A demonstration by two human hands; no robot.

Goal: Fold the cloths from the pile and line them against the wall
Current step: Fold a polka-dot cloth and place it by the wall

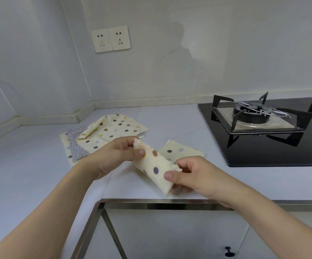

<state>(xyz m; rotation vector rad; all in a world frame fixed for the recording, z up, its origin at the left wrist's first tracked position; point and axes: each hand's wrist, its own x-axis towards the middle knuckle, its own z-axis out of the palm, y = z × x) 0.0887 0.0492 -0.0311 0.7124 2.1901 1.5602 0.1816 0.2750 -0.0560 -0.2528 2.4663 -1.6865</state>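
Note:
A cream cloth with coloured dots (pixel 154 165), folded into a narrow strip, is held above the counter between both hands. My left hand (pixel 117 156) pinches its far end and my right hand (pixel 190 174) pinches its near end. Behind my left hand lies a loose pile of cloths (pixel 102 131): a dotted cream one on top, a grey-speckled one under it. A small folded dotted cloth (pixel 181 151) rests flat on the counter just behind my right hand.
The pale counter (pixel 29 165) runs into a corner with a low backsplash. A black gas hob (pixel 263 131) with metal pan supports fills the right side. Two wall sockets (pixel 111 39) sit above the pile. The counter's steel front edge (pixel 151 201) lies below my hands.

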